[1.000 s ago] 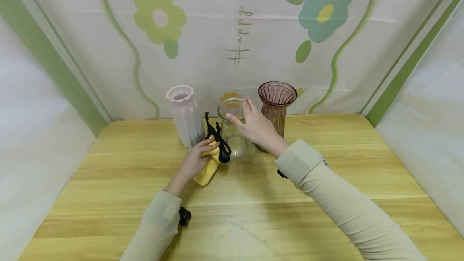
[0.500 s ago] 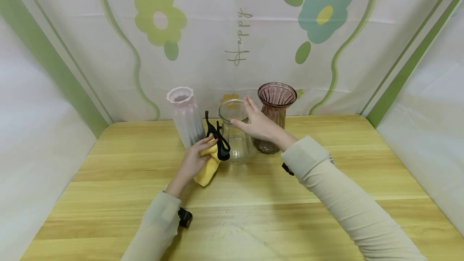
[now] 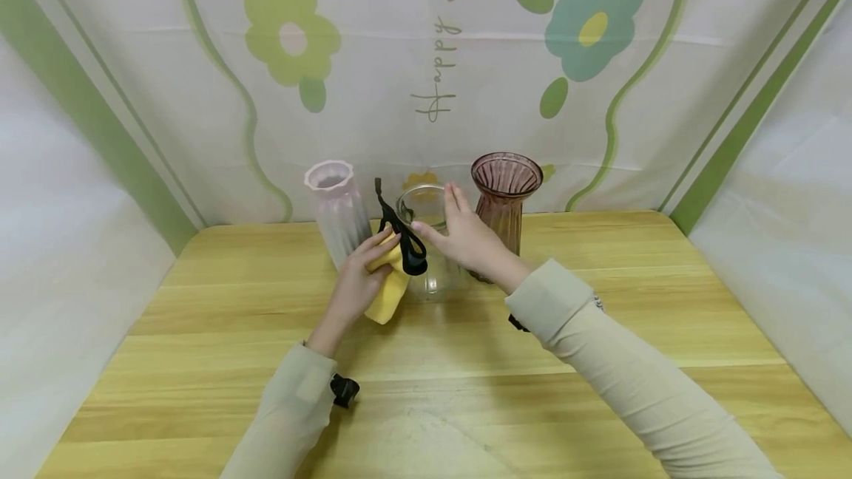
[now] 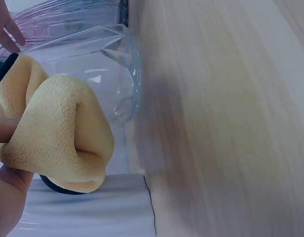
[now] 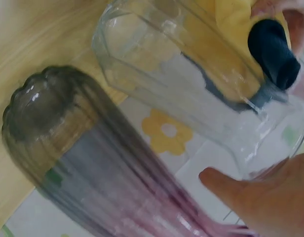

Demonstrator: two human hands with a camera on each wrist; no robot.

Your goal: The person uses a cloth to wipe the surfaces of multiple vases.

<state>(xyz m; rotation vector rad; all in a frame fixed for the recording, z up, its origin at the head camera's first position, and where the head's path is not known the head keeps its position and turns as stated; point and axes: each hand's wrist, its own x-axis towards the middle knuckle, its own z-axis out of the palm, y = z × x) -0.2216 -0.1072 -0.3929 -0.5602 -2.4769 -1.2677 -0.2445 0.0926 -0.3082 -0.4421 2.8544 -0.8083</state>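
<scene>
The left hand (image 3: pixel 356 283) pinches the yellow cloth (image 3: pixel 388 298) thumb-to-fingers; the right hand (image 3: pixel 475 244), fingers straight, touches the clear vase (image 3: pixel 435 265).

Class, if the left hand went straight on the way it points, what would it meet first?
Probably the clear vase: the cloth in the left hand would touch it first, though any gap is unclear.

Beige sleeves (image 3: pixel 639 375) with folded cuffs (image 3: pixel 549 300); black, perhaps plastic, wrist devices (image 3: pixel 345 390).
</scene>
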